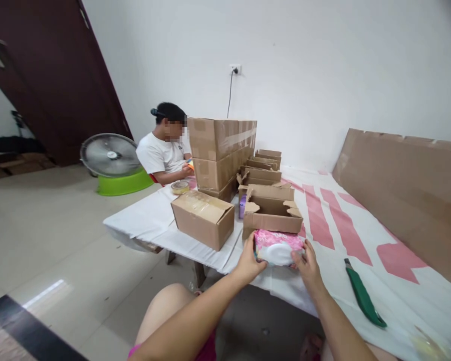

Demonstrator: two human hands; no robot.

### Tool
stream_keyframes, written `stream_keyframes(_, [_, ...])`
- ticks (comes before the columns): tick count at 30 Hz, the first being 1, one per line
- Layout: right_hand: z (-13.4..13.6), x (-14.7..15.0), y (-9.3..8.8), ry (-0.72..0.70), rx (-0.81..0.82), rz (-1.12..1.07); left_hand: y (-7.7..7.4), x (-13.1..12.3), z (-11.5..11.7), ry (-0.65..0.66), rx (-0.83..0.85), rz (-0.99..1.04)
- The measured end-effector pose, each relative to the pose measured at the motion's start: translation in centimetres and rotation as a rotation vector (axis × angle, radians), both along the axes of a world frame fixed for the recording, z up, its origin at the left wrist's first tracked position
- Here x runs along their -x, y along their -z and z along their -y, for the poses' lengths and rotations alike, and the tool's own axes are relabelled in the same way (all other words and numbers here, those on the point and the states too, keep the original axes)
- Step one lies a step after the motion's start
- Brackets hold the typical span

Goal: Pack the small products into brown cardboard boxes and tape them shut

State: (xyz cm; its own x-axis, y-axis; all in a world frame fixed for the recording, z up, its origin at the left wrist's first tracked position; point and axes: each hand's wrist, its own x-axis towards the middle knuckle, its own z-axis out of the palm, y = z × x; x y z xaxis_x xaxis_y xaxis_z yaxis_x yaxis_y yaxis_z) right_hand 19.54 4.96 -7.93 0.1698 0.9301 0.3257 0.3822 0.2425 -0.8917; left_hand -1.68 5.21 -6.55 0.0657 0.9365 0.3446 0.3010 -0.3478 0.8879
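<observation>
Pink-and-white pack (278,248): judged light, squashy, a little slippery. My left hand (248,263) and right hand (308,271) clasp its two ends, the soundest place to hold it.

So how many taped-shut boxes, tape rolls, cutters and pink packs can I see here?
Taped-shut boxes: 4
Tape roll: 1
Green cutter: 1
Pink pack: 1
Total: 7
</observation>
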Motion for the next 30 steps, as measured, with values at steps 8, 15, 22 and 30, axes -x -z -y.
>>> stream_keyframes(8, [-0.6,0.0,-0.3,-0.104,0.085,-0.073,-1.5,0.1,-0.3,0.027,0.131,0.102])
stream_keyframes(15, [-1.1,0.4,0.3,-0.371,0.056,-0.126,-1.9,1.4,-0.7,-0.221,0.004,-0.107])
stream_keyframes(22, [-1.6,1.3,1.2,-0.285,-0.088,0.197,0.5,-0.1,2.9,-0.365,-0.654,-0.659])
stream_keyframes(30, [-1.4,1.5,1.5,-0.211,-0.153,0.343,-0.4,-0.4,1.0,-0.343,-0.360,-0.963])
